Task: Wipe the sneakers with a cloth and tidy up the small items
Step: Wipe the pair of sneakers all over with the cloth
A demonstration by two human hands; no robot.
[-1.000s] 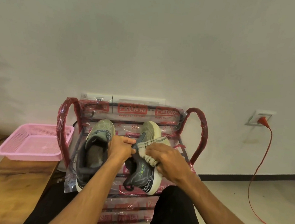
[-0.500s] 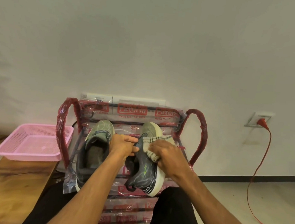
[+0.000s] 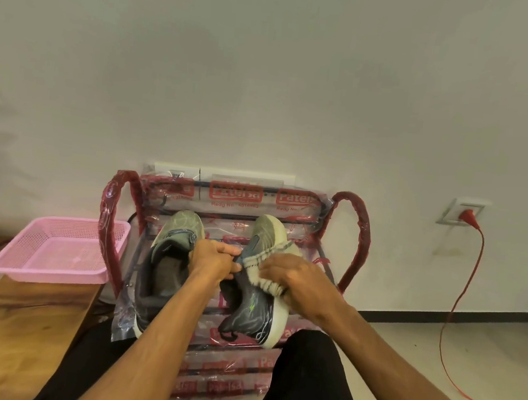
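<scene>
On a plastic-wrapped red rack (image 3: 353,239), the left hand (image 3: 211,260) grips the right sneaker (image 3: 256,314); the right hand (image 3: 294,277) presses a cloth (image 3: 266,264) against it. Left sneaker (image 3: 167,264) apparently awaits wiping, tidying undone.

forearms bare, no sleeves | black trousers (image 3: 304,379) | no rings/watch vis.

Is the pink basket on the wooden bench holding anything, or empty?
Empty, as far as visible: the pink basket shows only bare mesh floor; its near inside wall is hidden.
</scene>
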